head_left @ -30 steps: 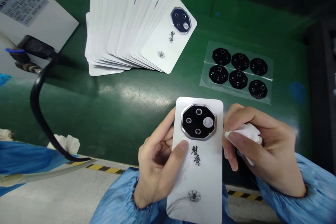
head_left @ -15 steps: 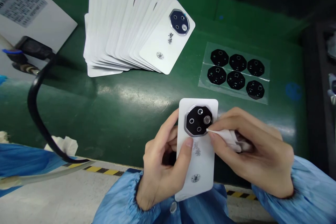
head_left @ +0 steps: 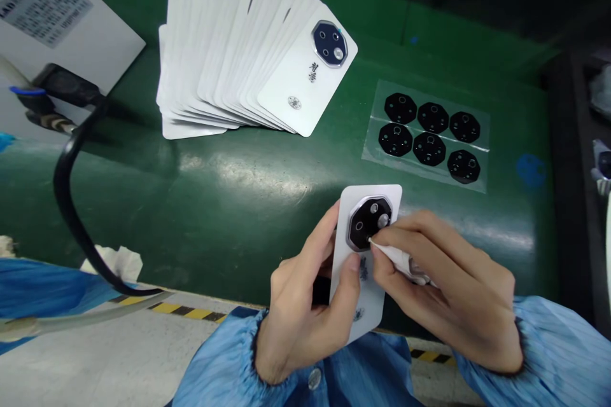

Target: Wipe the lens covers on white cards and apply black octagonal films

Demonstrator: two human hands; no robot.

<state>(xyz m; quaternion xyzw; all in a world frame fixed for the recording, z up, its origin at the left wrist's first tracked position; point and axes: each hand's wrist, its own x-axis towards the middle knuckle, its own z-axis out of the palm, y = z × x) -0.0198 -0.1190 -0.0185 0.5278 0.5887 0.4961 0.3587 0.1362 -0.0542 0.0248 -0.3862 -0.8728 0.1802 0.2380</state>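
Note:
My left hand [head_left: 315, 292] grips a white phone back cover [head_left: 356, 286] by its left side, thumb on the front face and fingers behind. Near the cover's top sits a black octagonal camera lens panel [head_left: 366, 222] in a silver frame, with several round lens openings. Pinched in my right hand [head_left: 443, 286] is a crumpled white wiping cloth [head_left: 401, 259]. Its pointed tip touches the lower edge of the lens panel. Dark printed characters and a round emblem on the cover are partly hidden by my left thumb and right fingers.
A fanned stack of white back covers [head_left: 224, 63] lies at the upper left of the green table [head_left: 229, 203]. To the right is a clear sheet [head_left: 375, 154] bearing several black octagonal lens panels [head_left: 429, 149]. A black cable [head_left: 71, 210] and a labelled white box [head_left: 112, 44] stand at left.
The held cover has shifted a little right and turned, looking narrower now. My right hand has moved left, bringing the cloth tip along the panel's lower edge.

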